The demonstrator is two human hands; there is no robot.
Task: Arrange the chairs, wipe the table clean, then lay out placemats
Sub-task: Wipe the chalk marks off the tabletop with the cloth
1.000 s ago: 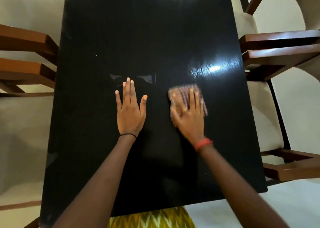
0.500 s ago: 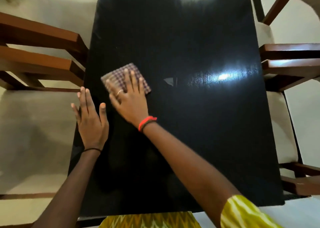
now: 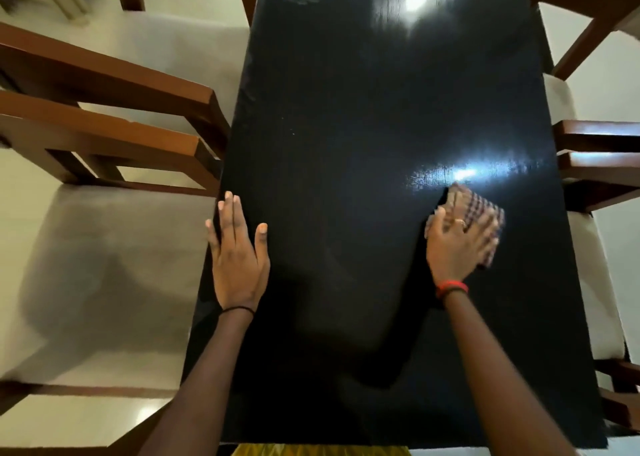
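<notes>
Glossy black worktop (image 3: pixel 363 126): left grip (image 3: pixel 239 261) lies flat and straight at its edge; right grip (image 3: pixel 453 247), fingers spread, presses checked cloth (image 3: pixel 483 207).

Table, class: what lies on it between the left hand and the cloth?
In the head view, only bare, glossy table lies between the left hand and the cloth under the right hand.

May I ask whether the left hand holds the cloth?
No, the left hand lies flat on the table; the right hand presses the cloth.
</notes>
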